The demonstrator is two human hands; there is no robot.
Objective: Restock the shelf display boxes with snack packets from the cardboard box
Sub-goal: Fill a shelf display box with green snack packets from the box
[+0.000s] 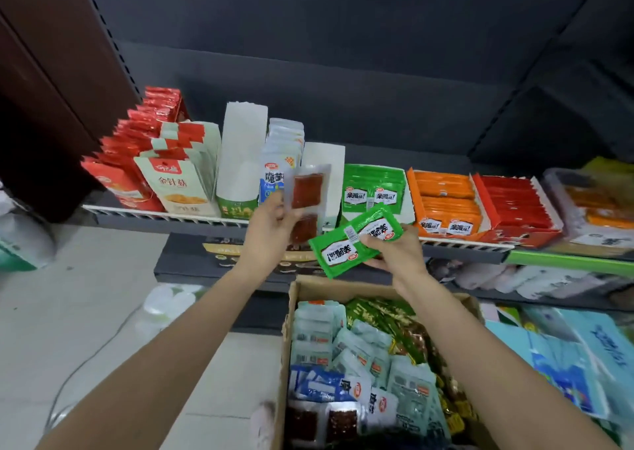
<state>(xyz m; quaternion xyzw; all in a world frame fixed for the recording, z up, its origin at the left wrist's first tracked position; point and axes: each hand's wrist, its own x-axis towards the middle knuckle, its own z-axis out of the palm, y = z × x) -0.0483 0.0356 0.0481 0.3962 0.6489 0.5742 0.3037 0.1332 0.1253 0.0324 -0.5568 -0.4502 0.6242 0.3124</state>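
Observation:
My left hand (271, 224) holds clear packets (307, 192) with red-brown contents up in front of the shelf. My right hand (394, 248) grips green snack packets (355, 240) just below the green display box (374, 188). An open cardboard box (291, 312) stands low in the middle, filled with several pale blue, green and clear packets. On the shelf (164, 214) stand an orange display box (446, 202) and a red display box (518, 206) to the right of the green one.
Tall red, white and pale blue packet boxes (178, 182) stand at the shelf's left. A clear tub (590, 206) with orange packets sits at the far right. Lower shelves hold more goods. Light floor tiles (85, 312) lie to the left, with a cable across them.

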